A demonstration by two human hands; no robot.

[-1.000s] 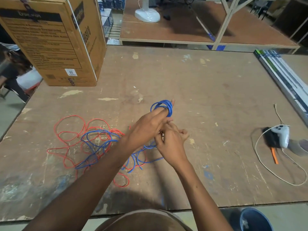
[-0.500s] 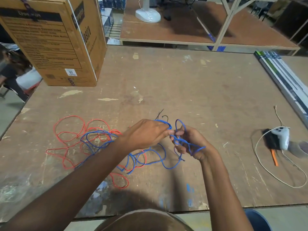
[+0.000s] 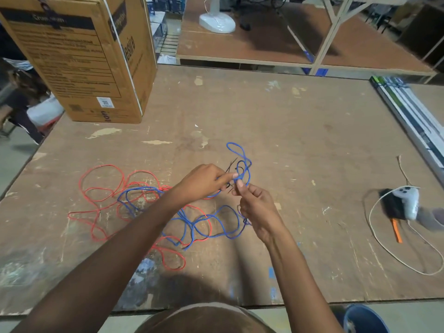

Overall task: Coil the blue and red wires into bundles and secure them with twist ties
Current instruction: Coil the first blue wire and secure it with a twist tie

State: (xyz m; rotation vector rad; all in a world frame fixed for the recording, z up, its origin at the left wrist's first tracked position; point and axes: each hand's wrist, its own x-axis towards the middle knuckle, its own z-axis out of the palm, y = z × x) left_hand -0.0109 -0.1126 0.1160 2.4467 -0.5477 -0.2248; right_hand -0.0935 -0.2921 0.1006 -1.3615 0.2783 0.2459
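Blue wire (image 3: 242,162) loops now rise above scuffed, seemingly plywood table (image 3: 288,131).

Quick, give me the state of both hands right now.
Left hand: pinching the blue wire at the base of its raised loops.
Right hand: also pinching the blue wire, just below the left hand's pinch.

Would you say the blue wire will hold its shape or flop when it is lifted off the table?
Probably springy: the blue wire stands in open loops above the hands. It looks thin and light. It will likely drag the red wire, since they cross.
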